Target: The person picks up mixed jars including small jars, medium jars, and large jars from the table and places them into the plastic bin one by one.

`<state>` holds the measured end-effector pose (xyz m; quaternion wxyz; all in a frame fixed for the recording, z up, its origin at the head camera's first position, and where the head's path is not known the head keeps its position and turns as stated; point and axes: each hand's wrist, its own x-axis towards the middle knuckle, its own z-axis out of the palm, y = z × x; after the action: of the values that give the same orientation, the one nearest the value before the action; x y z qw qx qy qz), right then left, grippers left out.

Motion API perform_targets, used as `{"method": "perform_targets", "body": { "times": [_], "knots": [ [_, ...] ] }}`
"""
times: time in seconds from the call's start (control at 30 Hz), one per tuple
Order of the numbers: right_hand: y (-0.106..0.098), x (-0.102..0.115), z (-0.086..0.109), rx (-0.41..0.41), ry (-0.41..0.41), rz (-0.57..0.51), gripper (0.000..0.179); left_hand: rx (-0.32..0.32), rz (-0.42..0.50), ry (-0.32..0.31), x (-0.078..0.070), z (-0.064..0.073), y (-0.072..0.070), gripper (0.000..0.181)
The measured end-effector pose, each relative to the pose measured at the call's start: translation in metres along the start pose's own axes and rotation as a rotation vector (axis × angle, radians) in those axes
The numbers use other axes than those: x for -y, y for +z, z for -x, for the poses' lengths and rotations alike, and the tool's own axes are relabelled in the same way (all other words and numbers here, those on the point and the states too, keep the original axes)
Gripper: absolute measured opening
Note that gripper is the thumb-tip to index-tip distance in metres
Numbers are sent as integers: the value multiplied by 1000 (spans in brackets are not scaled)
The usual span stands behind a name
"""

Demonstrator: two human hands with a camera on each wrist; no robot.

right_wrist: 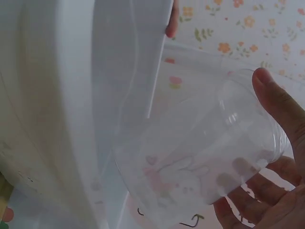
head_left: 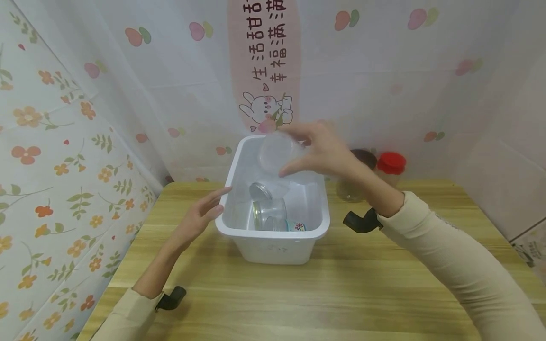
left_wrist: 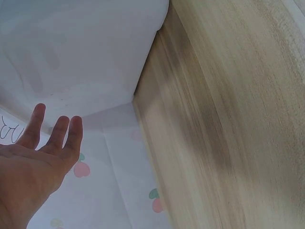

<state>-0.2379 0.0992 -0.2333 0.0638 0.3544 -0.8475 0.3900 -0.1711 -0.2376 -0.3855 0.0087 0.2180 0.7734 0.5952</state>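
Observation:
A clear, see-through jar (head_left: 275, 154) is in my right hand (head_left: 326, 149), tilted above the far part of a white plastic tub (head_left: 273, 248). In the right wrist view, the thumb and fingers grip the clear jar (right_wrist: 190, 138) around its ridged neck end. My left hand (head_left: 198, 215) is at the tub's left rim, its fingers extended against the edge. In the left wrist view, the left hand's fingers (left_wrist: 59, 136) point up beside the tub wall (left_wrist: 90, 52). Inside the tub lie a silver lid (head_left: 260, 191), a clear jar with a gold-coloured rim (head_left: 273, 208) and a small item with a patterned band (head_left: 296, 226).
Behind my right forearm stand a jar with a dark lid (head_left: 364, 157) and another with a red lid (head_left: 391, 163). The tub sits on a wood-grain table (head_left: 273, 303). Printed curtains (head_left: 183, 94) hang behind and to the left.

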Motion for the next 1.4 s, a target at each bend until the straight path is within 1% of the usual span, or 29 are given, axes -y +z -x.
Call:
{"method": "perform_targets", "body": {
  "times": [0.17, 0.37, 0.53, 0.63, 0.77, 0.87, 1.0, 1.07, 1.17, 1.3, 1.4],
  "knots": [
    [8, -4, -3, 44, 38, -17, 87, -9, -17, -10, 0, 1, 0, 48],
    [16, -12, -8, 78, 31, 14, 91, -9, -8, -6, 0, 0, 0, 48],
    [23, -16, -9, 103, 66, 61, 96, -3, 1, 5, 1, 0, 1, 49],
    [27, -20, -11, 132, 44, 83, 100, -1, 1, 4, 0, 0, 2, 49],
    [29, -26, -10, 215, 20, 114, 122, 1, -5, -1, -1, -1, 1, 49],
    [29, -30, -6, 265, 27, 118, 138, 0, -11, -1, -1, -1, 1, 49],
    [26, -35, -1, 276, -9, 66, 145, -6, -12, -3, -1, 0, 1, 49],
    [23, -36, 3, 278, -19, 17, 146, -8, -9, -4, -1, 0, 1, 49],
    [18, -37, 10, 281, 0, -61, 146, -8, -4, -2, -1, 1, 1, 49],
    [11, -35, 19, 274, 67, -134, 136, -9, -4, 2, -1, 1, 0, 49],
    [6, -37, 24, 247, 91, -148, 123, -6, -1, 5, 0, 1, 0, 49]
  ]
}}
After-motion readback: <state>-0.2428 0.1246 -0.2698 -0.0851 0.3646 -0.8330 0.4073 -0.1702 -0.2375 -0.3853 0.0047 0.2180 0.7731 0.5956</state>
